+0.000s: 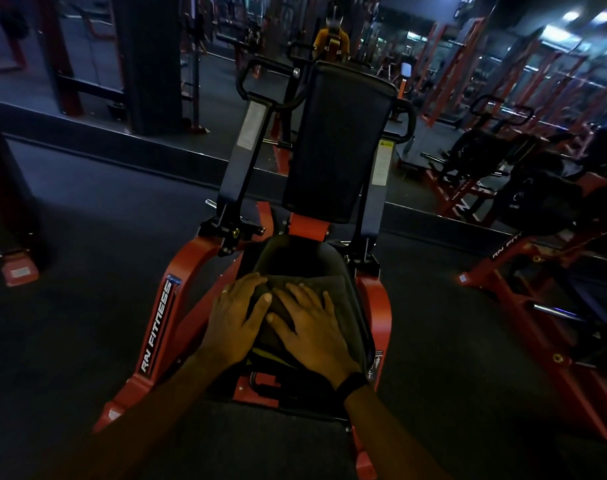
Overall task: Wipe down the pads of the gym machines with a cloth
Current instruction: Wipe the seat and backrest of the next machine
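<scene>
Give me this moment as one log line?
step: wiping seat pad | left hand: flat on cloth | right hand: flat on cloth | back pad: untouched

the seat pad point(297, 254) and the back pad point(336, 140) look like smooth black vinyl with a dull sheen; the cloth point(326, 284) on the seat is a dark, matt woven fabric, soft in look; the machine frame point(187, 271) is painted metal, orange-red and semi-glossy, with a glossy printed label point(158, 327). the pegs point(212, 204) on the frame are bright polished metal; the floor point(87, 271) is dark, matt and finely rough, like rubber or carpet.
</scene>
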The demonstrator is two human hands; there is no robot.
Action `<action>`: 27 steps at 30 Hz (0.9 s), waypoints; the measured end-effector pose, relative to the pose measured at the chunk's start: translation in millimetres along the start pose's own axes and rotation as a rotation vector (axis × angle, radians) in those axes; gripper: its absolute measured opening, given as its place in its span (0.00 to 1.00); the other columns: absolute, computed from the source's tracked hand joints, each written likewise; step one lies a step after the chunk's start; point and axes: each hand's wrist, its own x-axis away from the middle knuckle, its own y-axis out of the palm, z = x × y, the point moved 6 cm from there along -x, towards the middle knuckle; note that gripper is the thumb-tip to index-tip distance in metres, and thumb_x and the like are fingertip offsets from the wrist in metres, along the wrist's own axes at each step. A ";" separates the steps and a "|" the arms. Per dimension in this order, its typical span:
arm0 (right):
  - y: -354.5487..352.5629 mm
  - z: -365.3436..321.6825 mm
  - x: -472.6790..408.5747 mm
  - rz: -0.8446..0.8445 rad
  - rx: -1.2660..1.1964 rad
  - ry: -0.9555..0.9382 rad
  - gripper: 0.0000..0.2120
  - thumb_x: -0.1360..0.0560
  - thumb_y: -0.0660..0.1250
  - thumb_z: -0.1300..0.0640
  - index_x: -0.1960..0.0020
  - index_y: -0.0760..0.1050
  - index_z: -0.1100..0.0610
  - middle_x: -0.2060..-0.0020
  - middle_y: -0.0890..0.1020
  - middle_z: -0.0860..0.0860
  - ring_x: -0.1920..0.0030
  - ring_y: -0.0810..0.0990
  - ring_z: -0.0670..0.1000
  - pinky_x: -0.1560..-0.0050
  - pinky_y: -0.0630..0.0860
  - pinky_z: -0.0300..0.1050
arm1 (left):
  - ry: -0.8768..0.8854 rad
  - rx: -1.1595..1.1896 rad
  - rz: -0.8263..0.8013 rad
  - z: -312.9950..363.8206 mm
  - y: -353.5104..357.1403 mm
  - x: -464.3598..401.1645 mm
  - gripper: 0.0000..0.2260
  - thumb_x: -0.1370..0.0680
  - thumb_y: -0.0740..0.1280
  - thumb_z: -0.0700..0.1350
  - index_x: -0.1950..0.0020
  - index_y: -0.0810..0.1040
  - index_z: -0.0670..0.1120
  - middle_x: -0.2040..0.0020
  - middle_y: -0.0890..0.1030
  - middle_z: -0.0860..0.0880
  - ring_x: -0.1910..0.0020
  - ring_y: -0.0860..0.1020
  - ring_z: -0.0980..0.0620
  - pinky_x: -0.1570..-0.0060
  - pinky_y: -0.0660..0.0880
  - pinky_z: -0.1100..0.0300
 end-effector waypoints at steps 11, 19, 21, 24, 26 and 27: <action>-53.2 65.1 -18.0 0.133 -0.340 0.326 0.23 0.19 0.65 0.48 0.26 0.67 0.48 0.29 0.72 0.53 0.28 0.68 0.54 0.28 0.67 0.58 | -0.051 -0.297 -0.105 25.0 -21.3 -46.7 0.29 0.24 0.53 0.66 0.38 0.79 0.47 0.36 0.78 0.48 0.31 0.70 0.46 0.31 0.60 0.46; -53.2 85.2 -28.1 -0.031 -0.124 0.331 0.15 0.19 0.67 0.52 0.33 0.76 0.50 0.37 0.77 0.53 0.30 0.67 0.56 0.26 0.58 0.58 | -0.022 -0.461 -0.358 17.1 1.9 -65.6 0.22 0.23 0.66 0.56 0.30 0.72 0.56 0.32 0.75 0.49 0.27 0.65 0.44 0.27 0.56 0.42; -58.9 83.5 -28.9 -0.046 -0.118 0.312 0.10 0.20 0.67 0.52 0.39 0.78 0.48 0.43 0.78 0.51 0.35 0.71 0.54 0.28 0.63 0.59 | 0.043 -0.481 -0.339 26.3 2.1 -62.0 0.16 0.21 0.66 0.51 0.34 0.74 0.53 0.34 0.75 0.51 0.29 0.67 0.47 0.26 0.54 0.45; -81.1 81.9 -35.4 0.006 -0.119 0.301 0.09 0.21 0.68 0.51 0.41 0.79 0.49 0.43 0.79 0.51 0.37 0.74 0.53 0.30 0.67 0.61 | 0.091 -0.477 -0.303 34.4 -2.4 -66.2 0.12 0.19 0.64 0.48 0.36 0.74 0.51 0.36 0.74 0.50 0.31 0.70 0.48 0.28 0.55 0.46; -103.4 77.5 -40.5 0.042 -0.095 0.286 0.10 0.20 0.68 0.51 0.40 0.78 0.51 0.42 0.78 0.51 0.35 0.72 0.53 0.28 0.65 0.59 | 0.126 -0.455 -0.263 42.7 -10.3 -76.9 0.12 0.18 0.62 0.47 0.35 0.74 0.49 0.36 0.73 0.49 0.33 0.72 0.48 0.30 0.57 0.47; -115.0 75.6 -43.2 0.059 -0.082 0.269 0.10 0.20 0.68 0.51 0.40 0.78 0.51 0.42 0.78 0.51 0.36 0.72 0.52 0.29 0.65 0.57 | 0.156 -0.451 -0.244 49.7 -14.2 -84.5 0.12 0.18 0.62 0.47 0.34 0.73 0.48 0.36 0.73 0.48 0.34 0.72 0.47 0.31 0.58 0.47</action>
